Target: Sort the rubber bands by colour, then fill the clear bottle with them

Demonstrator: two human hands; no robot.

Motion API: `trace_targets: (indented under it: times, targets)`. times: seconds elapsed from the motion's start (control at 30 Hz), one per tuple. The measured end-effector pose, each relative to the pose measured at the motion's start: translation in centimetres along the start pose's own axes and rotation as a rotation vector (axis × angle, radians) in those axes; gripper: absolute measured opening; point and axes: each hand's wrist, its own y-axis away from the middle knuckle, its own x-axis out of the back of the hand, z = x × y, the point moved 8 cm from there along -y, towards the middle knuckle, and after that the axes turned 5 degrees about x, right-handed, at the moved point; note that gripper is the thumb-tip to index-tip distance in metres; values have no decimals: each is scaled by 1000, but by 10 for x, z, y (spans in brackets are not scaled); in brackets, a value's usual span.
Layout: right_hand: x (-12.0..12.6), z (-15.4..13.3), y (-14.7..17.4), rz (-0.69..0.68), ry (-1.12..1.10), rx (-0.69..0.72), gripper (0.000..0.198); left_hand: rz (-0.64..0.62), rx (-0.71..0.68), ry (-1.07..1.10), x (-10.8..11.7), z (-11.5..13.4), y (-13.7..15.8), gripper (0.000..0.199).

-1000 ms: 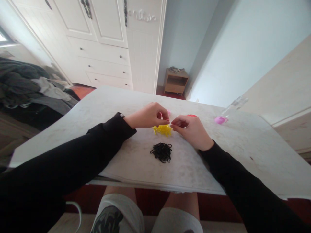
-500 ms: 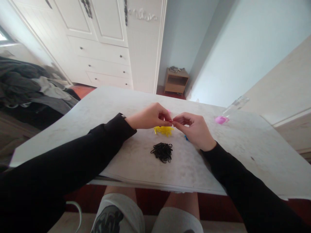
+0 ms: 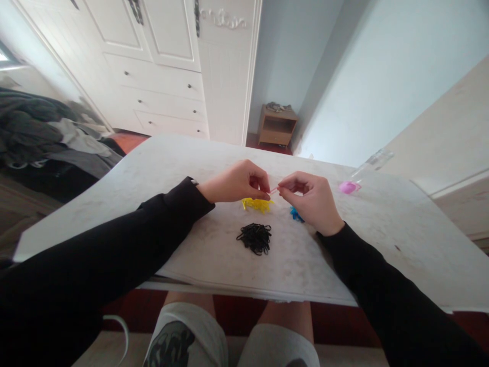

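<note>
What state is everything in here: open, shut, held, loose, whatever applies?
Pink strand: held between both hands' fingertips.
Left hand: pinched shut.
Right hand: pinched shut.
Yellow bands: loosely heaped.
Black bands: loosely heaped.
Blue bands: partly hidden by the right hand.
Wardrobe doors: shut.
Drawers: shut.
Clear object with pink part: can't tell if open.

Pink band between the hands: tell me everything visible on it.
The pink band is a thin, pale pink strand that looks like elastic. The left hand and right hand pinch it from either side, so it spans the narrow gap between them, slanting slightly up toward the right of the picture. The hands cover its ends. It is too small to tell whether it is one loop or several linked.
</note>
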Motion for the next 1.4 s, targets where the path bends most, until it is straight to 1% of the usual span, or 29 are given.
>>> trace_targets:
  times: [0.17, 0.37, 0.47, 0.63, 0.73, 0.83, 0.97, 1.03, 1.17, 1.27, 1.4]
  targets:
    - [9, -1, -1, 77, 48, -21, 3, -3, -3, -50, 0, -1, 0, 12]
    - [6, -2, -1, 38, 88, -12, 4, -8, 7, -167, -1, -5, 0, 15]
    - [5, -2, 0, 34, 88, -11, 4, -2, 10, -182, 0, -4, 0, 19]
    - [4, -2, 0, 26, 83, -13, 3, 64, 37, -129, 5, -1, -1, 21]
    - [3, 0, 0, 20, 67, -11, 3, 47, 21, -62, 4, 1, -1, 17]
    - [1, 1, 0, 6, 40, -2, 3, 22, -7, 18, 1, 4, 0, 21]
    - [-1, 0, 0, -21, 20, 10, 4, 74, -12, 54, 2, 3, -2, 15]
    - [1, -2, -1, -3, 44, 12, 6, 134, 16, 50, 9, -2, -3, 14]
    - [6, -8, -1, 51, 119, 28, 9, 358, 104, -54, 36, -23, -6, 13]
    - [6, -10, -2, 36, 152, 56, 7, 400, 173, -141, 46, -43, -8, 14]
    - [5, -11, -2, 16, 179, 89, 4, 400, 240, -238, 50, -62, -10, 14]
